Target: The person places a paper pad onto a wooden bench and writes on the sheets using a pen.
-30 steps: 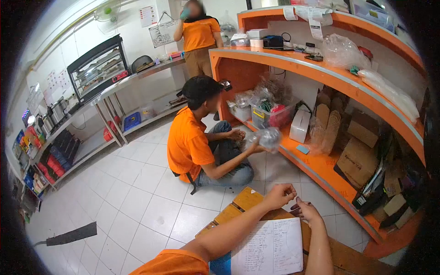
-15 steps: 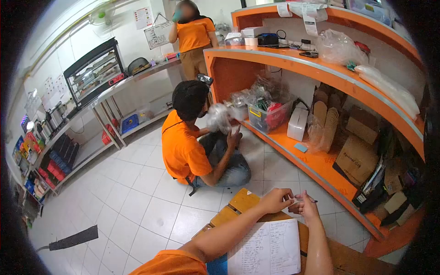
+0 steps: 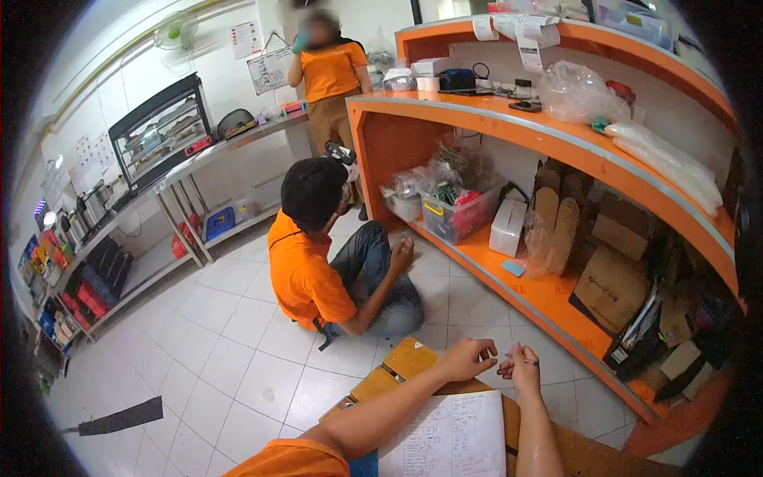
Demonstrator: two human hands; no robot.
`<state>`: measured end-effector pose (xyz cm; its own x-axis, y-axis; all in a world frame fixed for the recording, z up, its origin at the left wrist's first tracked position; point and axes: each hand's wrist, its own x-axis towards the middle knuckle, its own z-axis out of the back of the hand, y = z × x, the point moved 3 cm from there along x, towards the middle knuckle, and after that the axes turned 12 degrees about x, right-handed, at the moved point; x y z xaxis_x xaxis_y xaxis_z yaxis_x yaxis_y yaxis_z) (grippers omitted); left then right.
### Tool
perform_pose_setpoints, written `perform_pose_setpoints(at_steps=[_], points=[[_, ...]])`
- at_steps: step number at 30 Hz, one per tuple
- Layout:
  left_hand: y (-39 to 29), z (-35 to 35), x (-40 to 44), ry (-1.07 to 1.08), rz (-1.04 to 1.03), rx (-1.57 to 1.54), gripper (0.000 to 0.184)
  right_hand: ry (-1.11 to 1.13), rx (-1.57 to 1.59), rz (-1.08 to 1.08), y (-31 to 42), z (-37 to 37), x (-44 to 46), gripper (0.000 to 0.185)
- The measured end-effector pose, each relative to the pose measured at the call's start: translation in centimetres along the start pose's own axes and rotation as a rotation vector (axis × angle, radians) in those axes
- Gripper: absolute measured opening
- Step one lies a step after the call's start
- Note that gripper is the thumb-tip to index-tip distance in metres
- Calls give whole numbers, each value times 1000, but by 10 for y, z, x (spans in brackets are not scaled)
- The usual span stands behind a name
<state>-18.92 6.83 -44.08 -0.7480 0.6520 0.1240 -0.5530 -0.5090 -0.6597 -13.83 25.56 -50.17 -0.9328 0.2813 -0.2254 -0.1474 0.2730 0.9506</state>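
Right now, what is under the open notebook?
The notebook lies on a wooden table, and something blue shows at its lower left. The pages cover whatever else lies beneath, so that cannot be seen.

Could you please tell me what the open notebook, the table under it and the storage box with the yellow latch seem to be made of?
Open notebook: matte paper; its thin white pages carry handwriting.
Table: probably wood, perhaps varnished, judging by its yellow-brown slats; the coating is uncertain.
Storage box: likely smooth, clear plastic, since its contents show through the wall.
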Motion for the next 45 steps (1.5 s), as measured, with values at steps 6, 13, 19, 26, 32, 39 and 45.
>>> perform_pose_setpoints(at_steps=[6,13,19,26,32,39,45], points=[[18,-11,4,-104,-92,-24,24,37,-26,-62,5,-4,-4,34],[17,-7,2,-97,-56,-67,21,50,-42,-77,12,-12,-9,41],[24,-11,2,-80,2,-36,12,137,-9,-17,13,-9,-6,33],[19,-12,3,-21,-34,43,10,252,209,179,26,-18,-14,11],[33,-22,12,-170,-131,60,8,249,337,61,27,-13,-14,15],[22,-11,5,-107,-63,-129,40,317,285,47,22,-16,-15,14],[13,-2,4,-67,-43,-140,46,400,247,117,21,-18,-11,19]])
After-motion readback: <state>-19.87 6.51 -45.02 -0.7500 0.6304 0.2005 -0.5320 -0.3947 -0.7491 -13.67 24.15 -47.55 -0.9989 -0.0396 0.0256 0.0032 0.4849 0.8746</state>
